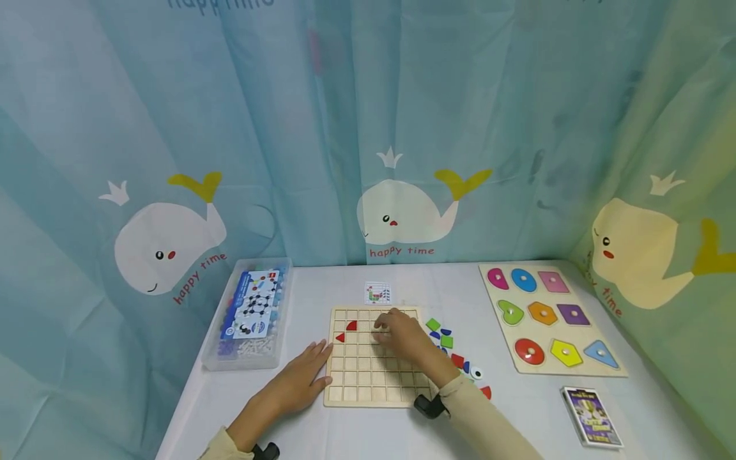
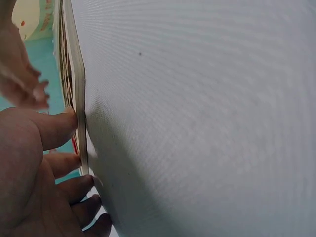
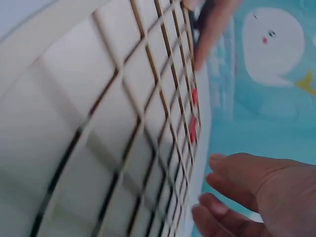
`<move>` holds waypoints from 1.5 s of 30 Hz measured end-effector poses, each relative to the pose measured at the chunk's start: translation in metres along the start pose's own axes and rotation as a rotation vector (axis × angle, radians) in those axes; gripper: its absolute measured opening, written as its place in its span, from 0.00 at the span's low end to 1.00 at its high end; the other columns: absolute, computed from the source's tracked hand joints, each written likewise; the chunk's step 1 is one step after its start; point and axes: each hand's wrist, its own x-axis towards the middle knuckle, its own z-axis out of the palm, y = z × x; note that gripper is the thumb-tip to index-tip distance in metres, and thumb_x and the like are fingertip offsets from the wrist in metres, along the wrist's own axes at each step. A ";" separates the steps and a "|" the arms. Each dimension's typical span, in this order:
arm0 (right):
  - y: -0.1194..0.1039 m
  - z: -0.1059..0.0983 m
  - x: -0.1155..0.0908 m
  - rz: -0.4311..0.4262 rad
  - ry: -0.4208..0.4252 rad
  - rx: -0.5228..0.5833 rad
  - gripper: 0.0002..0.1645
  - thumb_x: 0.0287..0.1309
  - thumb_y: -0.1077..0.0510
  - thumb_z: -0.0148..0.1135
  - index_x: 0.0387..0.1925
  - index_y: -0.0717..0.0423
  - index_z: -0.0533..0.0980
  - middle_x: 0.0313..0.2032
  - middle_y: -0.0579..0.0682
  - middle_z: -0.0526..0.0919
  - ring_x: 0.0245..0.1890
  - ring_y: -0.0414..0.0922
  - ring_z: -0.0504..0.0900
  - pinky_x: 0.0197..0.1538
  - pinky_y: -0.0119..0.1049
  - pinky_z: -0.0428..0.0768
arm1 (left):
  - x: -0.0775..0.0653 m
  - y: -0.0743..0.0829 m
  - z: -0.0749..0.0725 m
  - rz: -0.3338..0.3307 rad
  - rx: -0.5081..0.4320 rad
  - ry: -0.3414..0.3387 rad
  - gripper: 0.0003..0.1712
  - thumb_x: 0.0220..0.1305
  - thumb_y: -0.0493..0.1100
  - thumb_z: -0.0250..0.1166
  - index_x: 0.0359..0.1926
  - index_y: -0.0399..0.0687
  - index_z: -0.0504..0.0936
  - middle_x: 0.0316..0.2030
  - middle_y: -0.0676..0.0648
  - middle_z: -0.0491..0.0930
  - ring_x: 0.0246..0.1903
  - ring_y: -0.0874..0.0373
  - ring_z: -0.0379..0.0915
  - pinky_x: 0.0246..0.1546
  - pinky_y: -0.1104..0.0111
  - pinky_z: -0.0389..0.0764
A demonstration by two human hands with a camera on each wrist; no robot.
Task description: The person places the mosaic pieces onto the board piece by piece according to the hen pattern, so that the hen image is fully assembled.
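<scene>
A wooden grid board (image 1: 368, 404) lies flat on the white table, its square cells framed by thin strips. Two red pieces sit in cells near its far left corner: a quarter-circle piece (image 1: 352, 326) and a smaller triangle piece (image 1: 340, 337). My left hand (image 1: 301, 380) rests at the board's left edge, with thumb and fingertips touching the rim in the left wrist view. Over the far right part of the board hovers my right hand (image 1: 405, 335), its fingers loosely bent. The right wrist view shows nothing between those fingers (image 3: 237, 168).
Right of the board are scattered green, blue and red pieces (image 1: 447, 342). A small picture card (image 1: 377, 293) lies behind it. At left stands a clear plastic case (image 1: 247, 364); at right are a shape puzzle board (image 1: 540, 294) and a card box (image 1: 592, 418). A whale-print curtain (image 1: 322, 128) hangs behind.
</scene>
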 end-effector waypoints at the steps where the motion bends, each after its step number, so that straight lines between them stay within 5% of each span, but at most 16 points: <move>1: 0.007 -0.006 -0.006 0.018 -0.004 0.016 0.10 0.68 0.59 0.71 0.48 0.58 0.84 0.44 0.52 0.83 0.46 0.51 0.84 0.52 0.53 0.83 | 0.000 0.000 0.000 -0.001 0.002 0.000 0.39 0.80 0.52 0.59 0.83 0.44 0.58 0.82 0.39 0.56 0.82 0.37 0.48 0.78 0.40 0.58; 7: 0.050 -0.050 -0.044 0.184 -0.040 0.102 0.14 0.69 0.59 0.70 0.51 0.61 0.82 0.47 0.56 0.82 0.43 0.48 0.81 0.47 0.49 0.85 | -0.001 0.003 -0.001 -0.002 -0.002 -0.007 0.39 0.80 0.52 0.59 0.82 0.42 0.59 0.82 0.38 0.56 0.81 0.37 0.49 0.78 0.40 0.58; 13: 0.085 -0.087 -0.082 0.379 -0.153 0.059 0.20 0.63 0.56 0.75 0.53 0.58 0.80 0.47 0.55 0.83 0.43 0.48 0.81 0.47 0.49 0.89 | -0.001 0.004 -0.003 -0.016 -0.002 -0.016 0.40 0.80 0.53 0.59 0.82 0.43 0.59 0.82 0.38 0.56 0.82 0.37 0.49 0.78 0.41 0.58; 21: 0.109 -0.095 -0.116 0.509 -0.262 0.104 0.21 0.58 0.56 0.79 0.50 0.54 0.79 0.41 0.51 0.82 0.42 0.48 0.79 0.46 0.48 0.85 | -0.002 0.004 -0.004 -0.030 0.003 -0.025 0.40 0.79 0.54 0.60 0.83 0.43 0.58 0.82 0.39 0.56 0.82 0.38 0.48 0.78 0.40 0.58; 30: 0.118 -0.081 -0.120 0.527 -0.157 0.078 0.13 0.63 0.56 0.74 0.42 0.53 0.77 0.35 0.50 0.80 0.38 0.47 0.76 0.41 0.42 0.81 | -0.002 0.007 -0.004 -0.036 0.001 -0.029 0.40 0.80 0.53 0.59 0.83 0.43 0.58 0.82 0.39 0.55 0.82 0.38 0.48 0.79 0.40 0.58; 38: 0.118 -0.080 -0.112 0.445 -0.109 0.016 0.19 0.65 0.60 0.72 0.55 0.56 0.79 0.41 0.55 0.83 0.40 0.49 0.80 0.48 0.52 0.88 | -0.003 0.007 -0.003 -0.026 -0.003 -0.021 0.39 0.80 0.52 0.59 0.83 0.42 0.58 0.82 0.38 0.55 0.82 0.37 0.48 0.78 0.40 0.58; 45: 0.122 -0.071 -0.107 0.412 -0.045 0.016 0.15 0.65 0.62 0.70 0.52 0.58 0.80 0.38 0.52 0.83 0.39 0.47 0.79 0.47 0.49 0.88 | -0.002 0.006 -0.002 -0.028 0.000 -0.020 0.40 0.79 0.52 0.60 0.83 0.42 0.58 0.82 0.38 0.56 0.82 0.38 0.48 0.78 0.41 0.59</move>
